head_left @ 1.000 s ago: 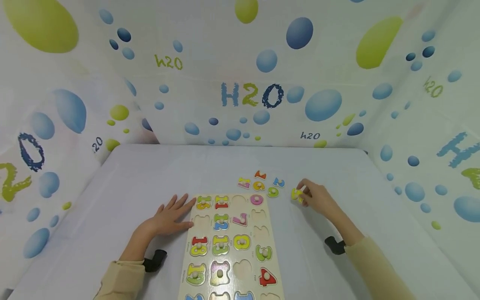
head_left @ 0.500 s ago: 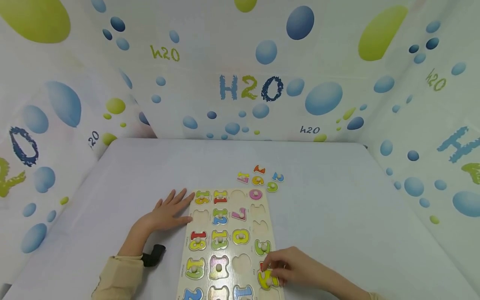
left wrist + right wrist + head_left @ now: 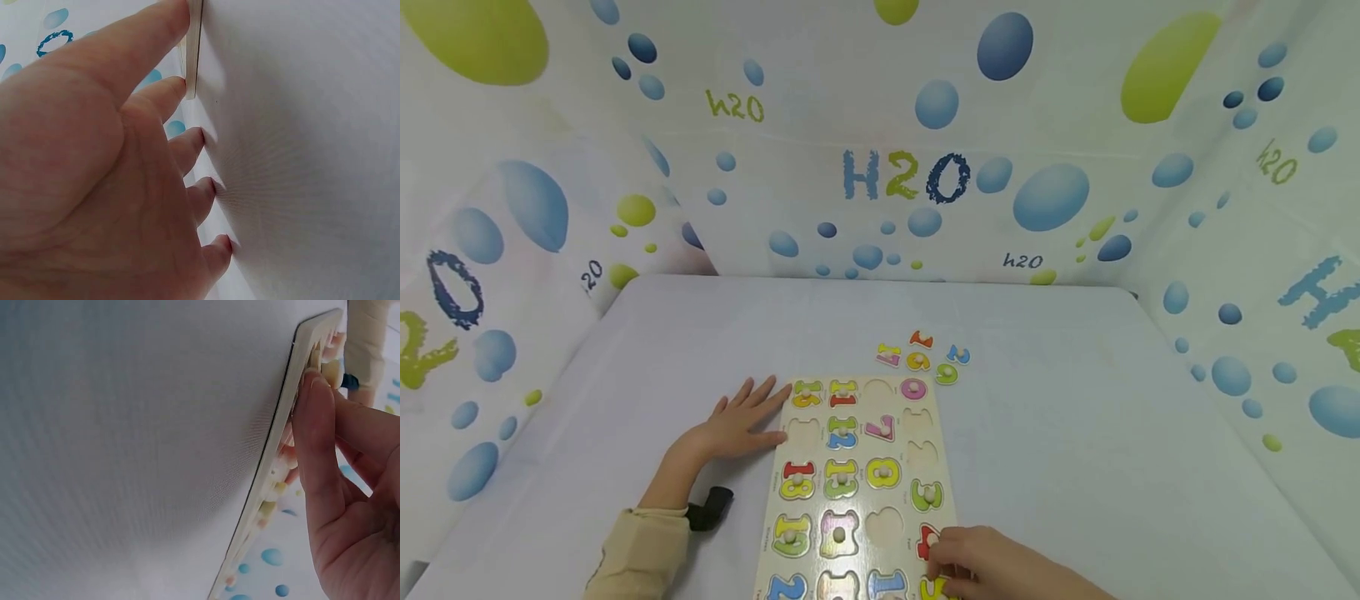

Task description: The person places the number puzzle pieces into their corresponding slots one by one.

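Note:
A wooden number puzzle board [image 3: 907, 510] with knobbed pieces lies at the front middle in the head view. My left hand [image 3: 733, 427] rests spread at its left side, thumb and index finger touching the edge; the left wrist view shows the other fingertips [image 3: 220, 244] down on the cloth. Near the board's right edge, my right hand [image 3: 992, 560] pinches a yellow number piece [image 3: 934, 588], like a 5, over the bottom recess. The right hand partly covers the piece and the red 4 [image 3: 927, 540]. In the right wrist view the thumb [image 3: 315, 425] presses close to the board's surface.
Several loose number pieces lie beyond the board's far right corner, among them an orange one [image 3: 917, 361], a green one [image 3: 947, 373] and a blue one [image 3: 958, 354]. White cloth [image 3: 1075, 433] covers the table, and printed curtains [image 3: 797, 167] surround it.
My right hand has carried the yellow piece from beyond the board's far right corner toward me, past the red 4 to the recess below. The left hand stays at the board's edge.

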Demonstrator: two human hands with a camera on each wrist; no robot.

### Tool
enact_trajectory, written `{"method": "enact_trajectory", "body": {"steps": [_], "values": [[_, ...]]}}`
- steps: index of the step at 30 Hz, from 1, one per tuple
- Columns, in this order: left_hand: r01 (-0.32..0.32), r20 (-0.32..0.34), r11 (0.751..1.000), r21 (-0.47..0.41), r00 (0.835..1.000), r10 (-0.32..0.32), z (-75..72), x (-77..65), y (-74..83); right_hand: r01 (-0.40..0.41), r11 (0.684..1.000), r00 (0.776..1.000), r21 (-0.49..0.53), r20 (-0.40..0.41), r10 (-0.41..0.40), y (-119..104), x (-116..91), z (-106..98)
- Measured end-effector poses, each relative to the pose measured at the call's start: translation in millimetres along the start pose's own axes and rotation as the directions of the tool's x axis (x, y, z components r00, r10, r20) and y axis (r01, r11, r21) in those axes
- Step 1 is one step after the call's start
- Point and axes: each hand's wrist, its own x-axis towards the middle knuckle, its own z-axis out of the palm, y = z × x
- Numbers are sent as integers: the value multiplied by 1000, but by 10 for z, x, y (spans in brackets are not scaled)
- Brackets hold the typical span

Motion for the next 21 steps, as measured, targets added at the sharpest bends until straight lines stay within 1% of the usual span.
{"method": "enact_trajectory", "body": {"steps": [2,4,7,9,10,12,13,14,15,16,17,18,19,21], "values": [[0,3,1000,-10,1000,0,5,-2,9,41,994,999,-98,-13,-43,-1,-5,24],[-3,5,1000,-18,1000,3,9,-6,23,79,982,996,-171,-25,-84,-9,-13,53],[-4,2,1000,-19,1000,5,18,-14,32,142,941,986,-306,-44,-163,-35,-24,99],[-5,-3,1000,-11,1000,5,18,-21,37,168,915,980,-368,-39,-195,-62,-31,90],[-5,-5,1000,-8,1000,4,16,-23,39,176,915,978,-363,-43,-205,-75,-37,71],[-2,-8,1000,-2,1000,2,12,-24,38,169,935,983,-313,-14,-182,-113,-35,-47],[-2,-10,1000,1,1000,2,10,-22,39,151,948,987,-281,-6,-159,-126,-19,-140],[-3,-11,1000,4,1000,3,7,-20,37,115,965,993,-236,-9,-121,-135,6,-257],[-4,-13,1000,5,1000,4,4,-18,36,77,979,996,-191,-29,-84,-127,41,-389],[-4,-15,1000,5,1000,4,2,-15,32,34,988,996,-148,-73,-45,-99,89,-531],[-3,-17,1000,3,1000,3,0,-12,30,-15,990,992,-140,-125,-3,-51,153,-679],[-2,-17,1000,2,1000,2,0,-11,27,-57,988,977,-143,-209,26,25,230,-814],[-1,-16,1000,1,1000,1,2,-10,23,-111,987,952,-118,-299,71,119,305,-939],[4,-11,1000,-6,1000,-4,11,-8,17,-195,977,883,-86,-448,137,352,463,-1145]]}}
